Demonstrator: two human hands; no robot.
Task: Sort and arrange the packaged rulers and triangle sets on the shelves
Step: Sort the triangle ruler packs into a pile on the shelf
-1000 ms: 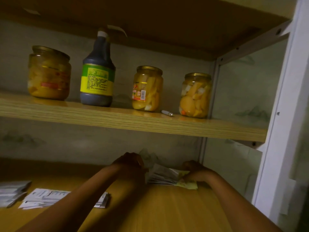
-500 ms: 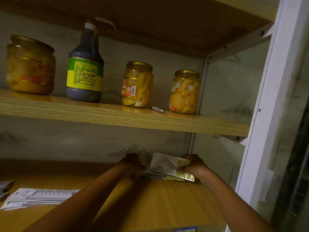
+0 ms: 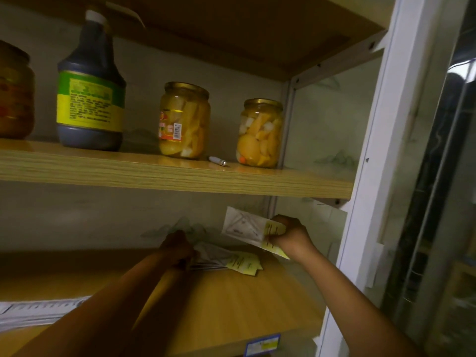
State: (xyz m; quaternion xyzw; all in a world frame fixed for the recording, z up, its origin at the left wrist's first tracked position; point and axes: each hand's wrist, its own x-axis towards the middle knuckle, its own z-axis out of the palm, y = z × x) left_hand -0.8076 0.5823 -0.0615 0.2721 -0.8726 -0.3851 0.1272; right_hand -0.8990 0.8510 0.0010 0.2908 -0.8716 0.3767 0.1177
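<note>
a dim wooden lower shelf [image 3: 231, 300] is sitting under an upper shelf [image 3: 180, 176] carrying three fruit jars, one dark bottle [image 3: 90, 83] and one pen [image 3: 217, 161]. the right hand [image 3: 288, 235] is pinching one triangle set packet [image 3: 247, 228] by its yellow header, holding it clear above the board with its long axis running left from the hand toward the back wall. the left hand [image 3: 177, 248] is gripping the near end of a fanned pile of triangle sets [image 3: 229, 258] lying directly below and left of the lifted packet; their number is not countable. packaged rulers [image 3: 38, 309] are lying well apart at far left.
</note>
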